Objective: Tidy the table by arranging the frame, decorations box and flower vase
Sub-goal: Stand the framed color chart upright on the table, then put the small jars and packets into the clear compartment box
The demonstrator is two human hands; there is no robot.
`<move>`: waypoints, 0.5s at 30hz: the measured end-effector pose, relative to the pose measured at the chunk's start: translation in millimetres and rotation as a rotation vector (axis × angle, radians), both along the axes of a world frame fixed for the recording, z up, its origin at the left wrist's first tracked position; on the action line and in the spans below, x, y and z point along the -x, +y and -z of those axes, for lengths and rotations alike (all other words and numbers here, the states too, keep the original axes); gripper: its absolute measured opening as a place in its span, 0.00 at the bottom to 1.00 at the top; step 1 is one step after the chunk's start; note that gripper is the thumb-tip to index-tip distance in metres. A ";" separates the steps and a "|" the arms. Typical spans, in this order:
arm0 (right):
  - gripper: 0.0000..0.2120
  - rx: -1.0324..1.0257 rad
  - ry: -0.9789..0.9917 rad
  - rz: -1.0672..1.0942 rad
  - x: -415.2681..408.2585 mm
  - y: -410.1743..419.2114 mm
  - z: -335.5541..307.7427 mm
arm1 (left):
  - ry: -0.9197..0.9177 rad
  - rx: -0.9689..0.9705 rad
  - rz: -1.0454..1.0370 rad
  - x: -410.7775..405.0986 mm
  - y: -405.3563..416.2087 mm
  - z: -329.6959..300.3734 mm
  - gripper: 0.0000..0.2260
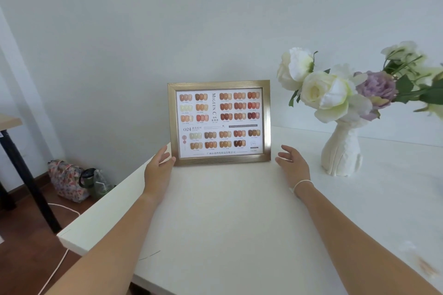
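A gold frame (219,123) holding a nail-colour chart stands upright at the far left of the white table (235,218), close to the wall. My left hand (159,170) is open at the frame's lower left corner, fingertips touching or nearly touching it. My right hand (292,163) is open just off the frame's lower right corner, a small gap between them. A white textured flower vase (341,151) with white and purple flowers (335,93) stands to the right of the frame. No decorations box is in view.
The table's left edge (107,201) drops to a wooden floor. A floral bag (66,181) and a dark bottle (87,177) lie on the floor by the wall. A black table leg (26,179) stands at left. A white cable (60,263) runs across the floor.
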State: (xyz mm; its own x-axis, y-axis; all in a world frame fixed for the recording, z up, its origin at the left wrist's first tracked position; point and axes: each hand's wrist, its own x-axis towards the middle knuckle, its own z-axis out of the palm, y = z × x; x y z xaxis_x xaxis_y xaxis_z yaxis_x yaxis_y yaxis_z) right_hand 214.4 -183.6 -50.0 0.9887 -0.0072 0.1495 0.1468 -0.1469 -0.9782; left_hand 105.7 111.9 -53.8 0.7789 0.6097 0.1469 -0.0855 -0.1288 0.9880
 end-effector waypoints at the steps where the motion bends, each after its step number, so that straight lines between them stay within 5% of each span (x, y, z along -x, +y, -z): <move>1: 0.18 -0.004 0.002 0.000 5.5 -3.8 0.1 | -0.003 -0.003 0.001 5.1 -4.3 -0.6 0.21; 15: 0.17 0.068 0.006 -0.040 84.9 -66.1 -12.7 | 0.028 -0.118 0.226 44.1 -106.8 -8.4 0.20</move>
State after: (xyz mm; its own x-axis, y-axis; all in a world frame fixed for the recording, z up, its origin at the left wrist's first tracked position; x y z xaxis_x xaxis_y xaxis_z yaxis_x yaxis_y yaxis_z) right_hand 129.5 -249.8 -37.2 0.9890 0.0419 0.1419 0.1476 -0.2068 -0.9672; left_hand 61.6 5.1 -45.3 0.8981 0.3999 0.1832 -0.0980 -0.2241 0.9696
